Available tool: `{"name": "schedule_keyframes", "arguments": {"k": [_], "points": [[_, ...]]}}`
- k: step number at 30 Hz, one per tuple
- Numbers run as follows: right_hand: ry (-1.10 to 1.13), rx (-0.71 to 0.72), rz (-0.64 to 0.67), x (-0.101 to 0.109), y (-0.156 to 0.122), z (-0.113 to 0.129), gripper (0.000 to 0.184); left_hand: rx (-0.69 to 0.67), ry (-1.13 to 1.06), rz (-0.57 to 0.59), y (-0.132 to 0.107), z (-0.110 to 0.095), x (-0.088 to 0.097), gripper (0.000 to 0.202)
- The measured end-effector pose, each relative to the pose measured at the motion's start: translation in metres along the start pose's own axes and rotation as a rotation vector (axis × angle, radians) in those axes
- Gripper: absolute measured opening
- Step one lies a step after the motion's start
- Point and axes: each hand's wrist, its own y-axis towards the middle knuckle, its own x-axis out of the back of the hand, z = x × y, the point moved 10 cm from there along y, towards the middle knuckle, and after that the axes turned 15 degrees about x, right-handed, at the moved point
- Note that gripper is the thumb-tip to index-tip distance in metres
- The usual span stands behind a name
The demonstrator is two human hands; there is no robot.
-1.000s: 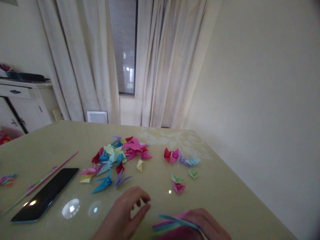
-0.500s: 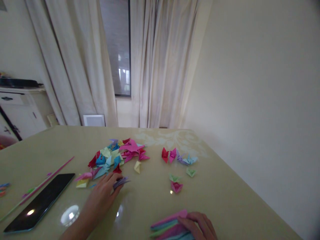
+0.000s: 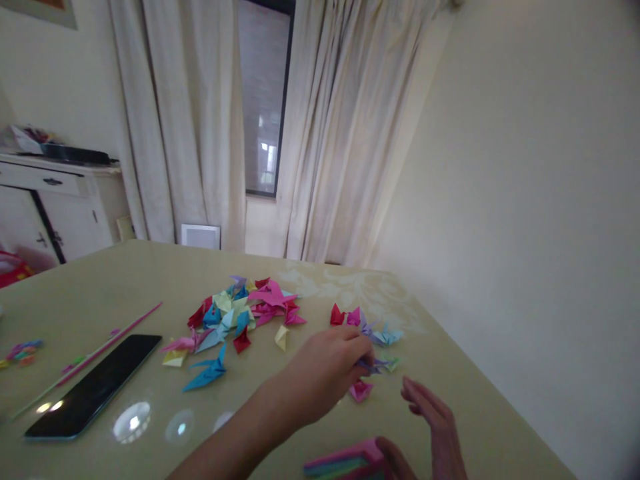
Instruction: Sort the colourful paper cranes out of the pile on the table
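Observation:
My left hand (image 3: 325, 363) reaches across to the right and pinches a purple folded paper piece (image 3: 374, 365), holding it just above the table beside a small green piece (image 3: 391, 364) and a pink piece (image 3: 359, 391). My right hand (image 3: 434, 420) hovers low at the front right with its fingers spread and nothing in them. Just under it lies a stack of coloured paper sheets (image 3: 345, 461). A big pile of folded coloured paper shapes (image 3: 240, 310) lies at mid table, with a blue piece (image 3: 206, 373) nearer me.
A dark phone (image 3: 95, 385) lies at the left with a pink stick (image 3: 95, 353) beside it. A short row of red, pink, purple and blue pieces (image 3: 363, 323) sits right of the pile. The table's right edge (image 3: 480, 380) runs close to the wall; curtains hang behind.
My left hand picked the purple piece from beside the pile and carried it right to the small group. My right hand lifted off the paper stack and opened.

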Motion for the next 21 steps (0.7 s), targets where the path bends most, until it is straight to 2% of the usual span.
{"name": "schedule_keyframes", "arguments": {"k": [1,3,5,7,10,12,15,17,21], "points": [[0.007,0.003,-0.021,0.005,0.019,-0.001,0.052,-0.023,-0.015,0.015,0.000,-0.006,-0.002,0.004],[0.125,0.061,0.041,0.000,0.060,0.004,0.030,-0.034,-0.032,0.022,0.000,-0.009,-0.003,0.006],[0.226,0.082,0.122,-0.012,0.099,0.005,0.020,-0.009,-0.088,-0.007,0.001,-0.001,0.005,0.009],[0.274,0.112,0.151,-0.024,0.132,0.001,0.015,0.033,-0.221,-0.078,0.006,0.021,0.022,0.009],[0.287,0.094,0.182,-0.047,0.164,-0.021,0.013,0.185,-0.316,-0.251,0.016,0.079,0.050,0.009],[0.270,0.013,0.146,-0.058,0.172,-0.049,0.011,0.311,-0.126,-0.303,0.025,0.121,0.055,0.013],[0.294,-0.125,0.124,-0.075,0.168,-0.091,0.008,0.405,0.253,-0.141,0.036,0.170,0.033,0.018],[0.303,-0.170,0.187,-0.089,0.160,-0.112,0.007,0.443,0.345,-0.029,0.036,0.196,0.014,0.016],[0.167,-0.266,0.340,-0.107,0.137,-0.157,0.007,0.527,0.382,0.074,0.028,0.230,-0.015,0.022]]}}
